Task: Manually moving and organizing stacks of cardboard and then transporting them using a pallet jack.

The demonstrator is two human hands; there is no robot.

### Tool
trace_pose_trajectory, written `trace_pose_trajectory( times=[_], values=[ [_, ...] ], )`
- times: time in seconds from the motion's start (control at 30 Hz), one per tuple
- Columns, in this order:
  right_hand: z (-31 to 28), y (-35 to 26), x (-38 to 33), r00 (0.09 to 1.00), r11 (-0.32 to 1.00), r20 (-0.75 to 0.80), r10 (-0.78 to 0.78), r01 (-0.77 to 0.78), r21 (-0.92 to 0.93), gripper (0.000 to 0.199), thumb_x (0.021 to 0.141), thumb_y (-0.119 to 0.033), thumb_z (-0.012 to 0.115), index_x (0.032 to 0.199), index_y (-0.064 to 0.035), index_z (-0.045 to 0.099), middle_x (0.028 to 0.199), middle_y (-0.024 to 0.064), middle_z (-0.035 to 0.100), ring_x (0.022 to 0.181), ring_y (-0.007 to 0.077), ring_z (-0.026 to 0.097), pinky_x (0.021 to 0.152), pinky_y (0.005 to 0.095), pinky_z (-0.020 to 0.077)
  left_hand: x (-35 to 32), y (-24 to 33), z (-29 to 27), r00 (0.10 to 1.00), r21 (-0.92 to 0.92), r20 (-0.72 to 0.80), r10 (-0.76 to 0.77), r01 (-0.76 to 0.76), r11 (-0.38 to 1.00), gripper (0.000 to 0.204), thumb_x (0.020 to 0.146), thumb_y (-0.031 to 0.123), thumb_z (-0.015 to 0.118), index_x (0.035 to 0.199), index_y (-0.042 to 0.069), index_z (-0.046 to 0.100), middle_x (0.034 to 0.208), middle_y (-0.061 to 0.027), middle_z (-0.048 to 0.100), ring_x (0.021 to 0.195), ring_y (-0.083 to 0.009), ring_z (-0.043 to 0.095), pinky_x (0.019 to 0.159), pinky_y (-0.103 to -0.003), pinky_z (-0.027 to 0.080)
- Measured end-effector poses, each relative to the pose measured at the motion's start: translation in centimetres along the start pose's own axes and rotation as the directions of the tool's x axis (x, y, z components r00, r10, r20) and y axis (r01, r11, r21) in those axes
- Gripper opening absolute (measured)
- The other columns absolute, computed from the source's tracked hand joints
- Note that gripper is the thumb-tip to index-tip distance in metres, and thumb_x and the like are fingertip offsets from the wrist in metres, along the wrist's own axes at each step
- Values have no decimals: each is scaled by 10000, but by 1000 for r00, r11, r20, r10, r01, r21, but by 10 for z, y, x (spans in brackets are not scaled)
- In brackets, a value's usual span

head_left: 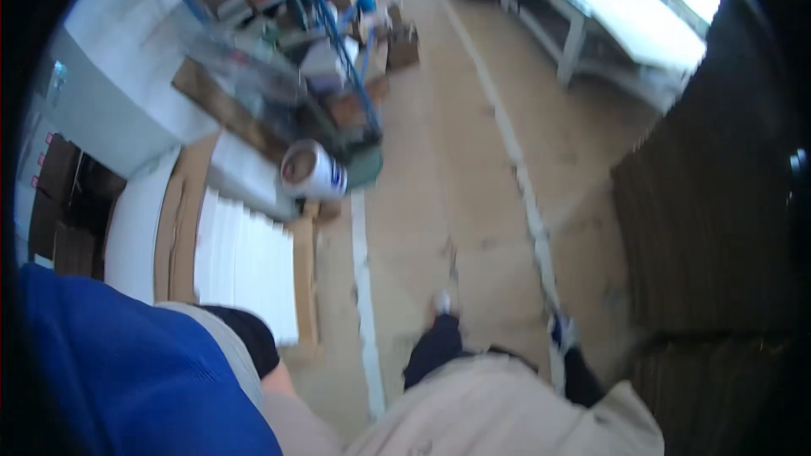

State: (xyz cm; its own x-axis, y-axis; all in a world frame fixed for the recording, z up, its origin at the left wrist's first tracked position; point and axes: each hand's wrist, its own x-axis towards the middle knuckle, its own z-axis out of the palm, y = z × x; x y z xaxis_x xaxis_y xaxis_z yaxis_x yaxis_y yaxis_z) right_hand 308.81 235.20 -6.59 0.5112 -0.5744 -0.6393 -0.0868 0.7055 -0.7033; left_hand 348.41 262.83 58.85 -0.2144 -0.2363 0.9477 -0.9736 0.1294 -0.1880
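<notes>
My right hand hangs low beside my body, past the end of a black sleeve. It seems to wear a blue and whitish glove. Motion blur smears its fingers, so I cannot tell whether they are open or closed, and no held object can be made out. The floor's pale line runs close by that hand. My left hand is not in view. Beige clothing fills the lower middle, with a dark trouser leg and a shoe stretched forward on the floor. Blue clothing with a grey band fills the lower left.
A brown floor walkway runs ahead between pale lines. At left stand white sheets by cardboard, a white bucket and a blue-framed rack with clutter. A long pale table and a dark brown stack line the right.
</notes>
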Motion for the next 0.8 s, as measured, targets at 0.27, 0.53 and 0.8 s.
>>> trace_pose_trajectory(
  times=[0.27, 0.53, 0.8],
  values=[
    [170, -59, 66, 893, 958, -417, 170, -249, -141, 241, 918, -317, 450, 775, -129, 495, 539, 27, 460, 385, 140, 437, 361, 275, 349, -13, -238, 141, 999, -204, -41, -4, -5, 979, 486, 801, 271, 587, 1102, -101, 498, 1061, -234, 563, 994, -335, 557, 865, -404, 455],
    [262, -59, 180, 764, 851, -461, 452, -524, -33, 257, 866, -322, 523, 794, -76, 501, 591, 88, 532, 432, 192, 520, 375, 329, 405, -30, -455, 319, 999, -360, -33, -17, 4, 933, 439, 810, 243, 575, 1083, -95, 512, 1043, -232, 573, 983, -336, 562, 859, -406, 461],
    [406, -320, 538, 930, 984, -333, 156, -174, -23, 256, 868, -313, 502, 897, -60, 522, 622, 99, 544, 441, 180, 495, 395, 288, 406, -144, -691, 472, 776, -86, 287, -562, 605, 792, 323, 834, 249, 557, 975, -41, 578, 942, -133, 603, 937, -256, 571, 823, -354, 450]
  ],
)
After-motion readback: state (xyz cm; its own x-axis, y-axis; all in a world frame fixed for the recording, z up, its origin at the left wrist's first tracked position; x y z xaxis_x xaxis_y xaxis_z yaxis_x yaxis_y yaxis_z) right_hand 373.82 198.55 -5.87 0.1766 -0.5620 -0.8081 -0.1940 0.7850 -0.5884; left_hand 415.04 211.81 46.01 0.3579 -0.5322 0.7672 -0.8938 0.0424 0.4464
